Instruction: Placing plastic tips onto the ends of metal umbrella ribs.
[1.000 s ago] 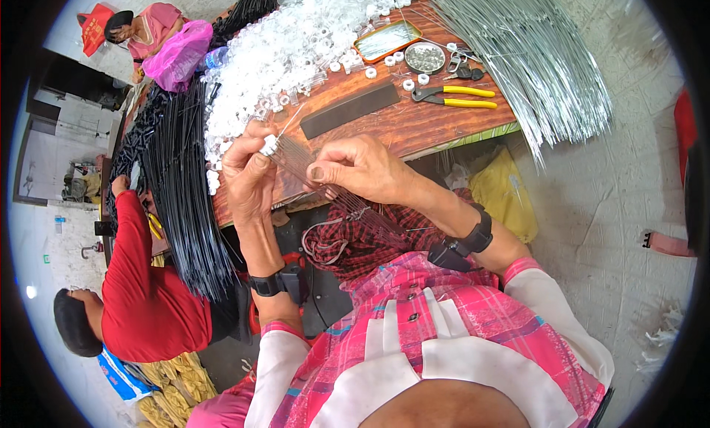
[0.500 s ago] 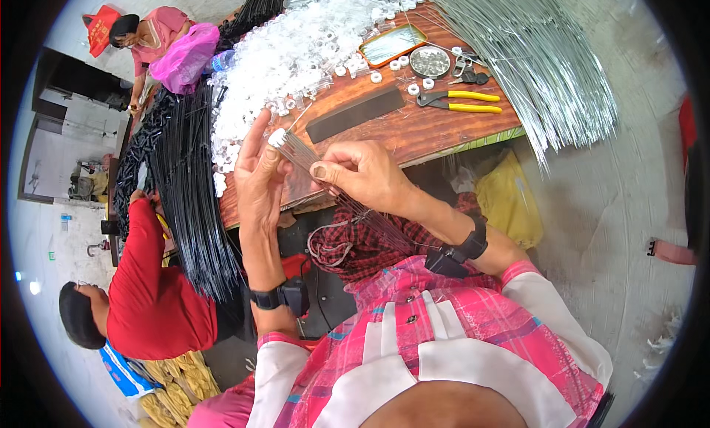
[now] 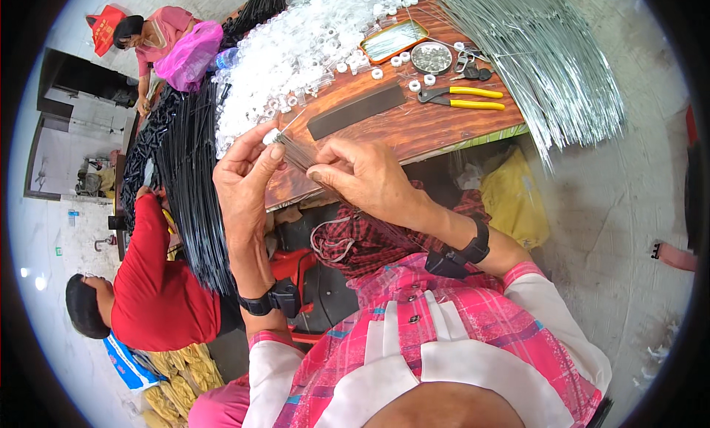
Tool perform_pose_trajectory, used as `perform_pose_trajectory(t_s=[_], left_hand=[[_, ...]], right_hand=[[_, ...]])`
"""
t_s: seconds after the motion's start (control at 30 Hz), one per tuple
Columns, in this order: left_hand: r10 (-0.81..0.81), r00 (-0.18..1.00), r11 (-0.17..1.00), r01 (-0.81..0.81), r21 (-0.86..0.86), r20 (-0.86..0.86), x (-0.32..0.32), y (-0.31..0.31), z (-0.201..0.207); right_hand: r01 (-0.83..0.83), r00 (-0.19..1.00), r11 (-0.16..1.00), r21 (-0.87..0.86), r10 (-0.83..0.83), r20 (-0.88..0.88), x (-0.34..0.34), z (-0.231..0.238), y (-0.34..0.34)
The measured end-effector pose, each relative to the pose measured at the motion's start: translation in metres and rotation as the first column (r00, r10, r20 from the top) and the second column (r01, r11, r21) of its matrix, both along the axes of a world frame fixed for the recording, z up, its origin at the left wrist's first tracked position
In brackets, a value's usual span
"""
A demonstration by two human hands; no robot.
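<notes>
A bundle of thin metal wires (image 3: 299, 156) slants over the table's near edge and back toward my lap. My right hand (image 3: 370, 178) is closed round the bundle, thumb on top. At its far end sits a small white ring (image 3: 272, 136), pinched between the thumb and fingers of my left hand (image 3: 248, 169). One thin wire (image 3: 293, 121) sticks out past the ring, toward the tabletop. The lower part of the bundle is mostly hidden behind my right hand.
On the wooden table (image 3: 399, 136) lie a dark flat bar (image 3: 356, 111), yellow-handled pliers (image 3: 462, 97), a tray of needles (image 3: 394, 41) and a round tin (image 3: 431, 58). Clear plastic pieces (image 3: 281, 65) are heaped beyond. Silvery wires (image 3: 540, 73) and black strands (image 3: 188, 184) flank it. Two people work at left.
My left hand has shifted slightly left and its raised fingers have folded in around the white ring. My right hand stays on the wires, its grip a little closer.
</notes>
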State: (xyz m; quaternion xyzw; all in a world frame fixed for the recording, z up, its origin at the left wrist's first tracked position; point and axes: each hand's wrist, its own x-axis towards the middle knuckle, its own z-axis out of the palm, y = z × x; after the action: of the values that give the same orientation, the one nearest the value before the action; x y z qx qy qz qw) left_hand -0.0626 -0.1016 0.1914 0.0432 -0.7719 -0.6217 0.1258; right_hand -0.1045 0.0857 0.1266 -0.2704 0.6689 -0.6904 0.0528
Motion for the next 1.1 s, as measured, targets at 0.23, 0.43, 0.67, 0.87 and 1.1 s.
perform_pose_trajectory(t_s=[0.23, 0.43, 0.67, 0.87, 1.1], left_hand=[[-0.055, 0.997, 0.991, 0.061, 0.116, -0.047, -0.004, -0.007, -0.010], [-0.130, 0.985, 0.973, 0.148, 0.178, -0.111, -0.002, -0.016, -0.017], [-0.196, 0.965, 0.948, 0.231, 0.218, -0.174, -0.003, -0.021, -0.023], [-0.154, 0.974, 0.979, 0.173, 0.105, -0.168, -0.005, -0.017, -0.022], [-0.154, 0.968, 0.977, 0.179, 0.113, -0.197, -0.007, -0.016, -0.025]], right_hand=[[-0.065, 0.992, 0.996, -0.063, 0.072, 0.108, -0.008, -0.010, -0.001], [-0.224, 0.953, 0.974, -0.027, 0.225, 0.205, -0.016, -0.006, -0.001], [-0.193, 0.962, 0.980, -0.055, 0.200, 0.188, -0.012, -0.006, -0.005], [-0.106, 0.988, 0.994, 0.002, 0.105, 0.117, -0.002, 0.000, -0.006], [-0.035, 0.999, 0.999, 0.018, 0.035, 0.014, -0.003, 0.001, -0.007]])
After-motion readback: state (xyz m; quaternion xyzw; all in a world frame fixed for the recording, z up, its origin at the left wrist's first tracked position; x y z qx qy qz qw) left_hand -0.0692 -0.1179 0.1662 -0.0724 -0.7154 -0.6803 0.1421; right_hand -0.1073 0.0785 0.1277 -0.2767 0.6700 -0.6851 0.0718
